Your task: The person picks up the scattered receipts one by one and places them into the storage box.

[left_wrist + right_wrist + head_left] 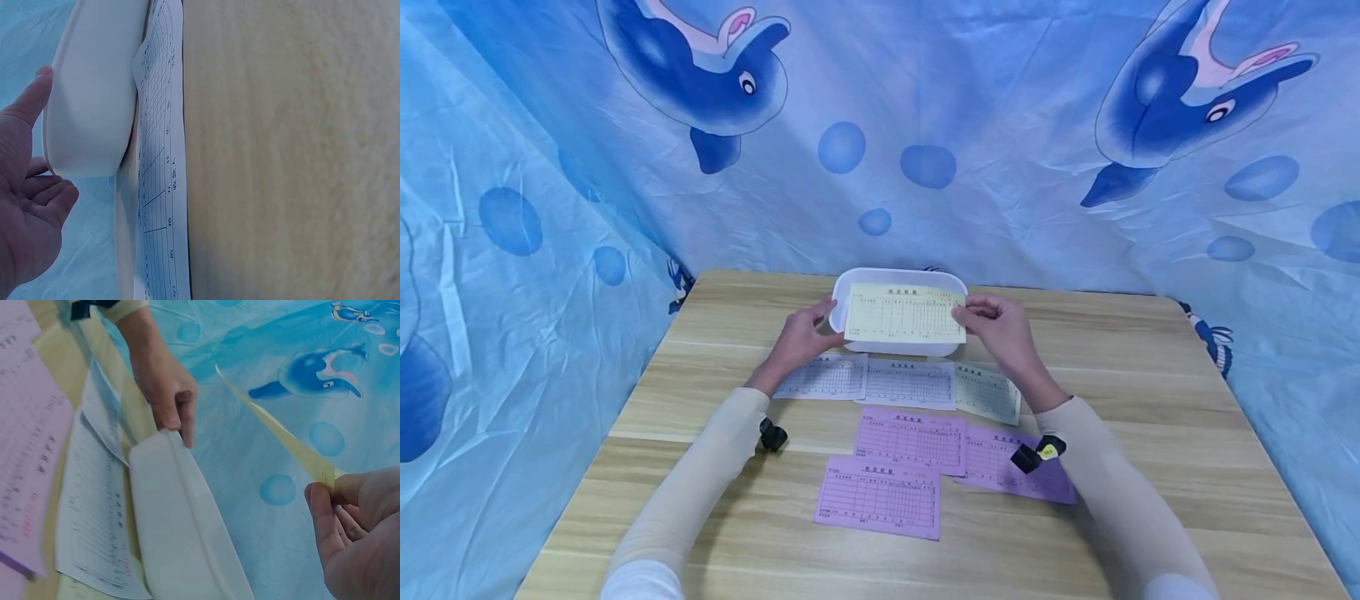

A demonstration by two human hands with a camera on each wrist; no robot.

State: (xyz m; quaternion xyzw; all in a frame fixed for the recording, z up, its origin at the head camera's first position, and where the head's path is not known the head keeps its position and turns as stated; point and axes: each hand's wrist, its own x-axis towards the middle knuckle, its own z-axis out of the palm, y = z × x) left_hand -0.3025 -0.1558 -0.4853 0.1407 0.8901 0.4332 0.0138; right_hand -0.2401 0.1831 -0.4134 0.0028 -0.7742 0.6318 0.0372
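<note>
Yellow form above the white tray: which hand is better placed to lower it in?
Right, probably. The right hand pinches the yellow form; the left hand only touches the white tray.

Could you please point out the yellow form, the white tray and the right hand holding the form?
yellow form (904, 314), head view, middle of the sheet.
white tray (895, 276), head view, far rim.
right hand (996, 321), head view, back of the hand.

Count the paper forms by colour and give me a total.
Yellow form: 1
Purple forms: 3
White forms: 2
Green form: 1
Total: 7
</note>
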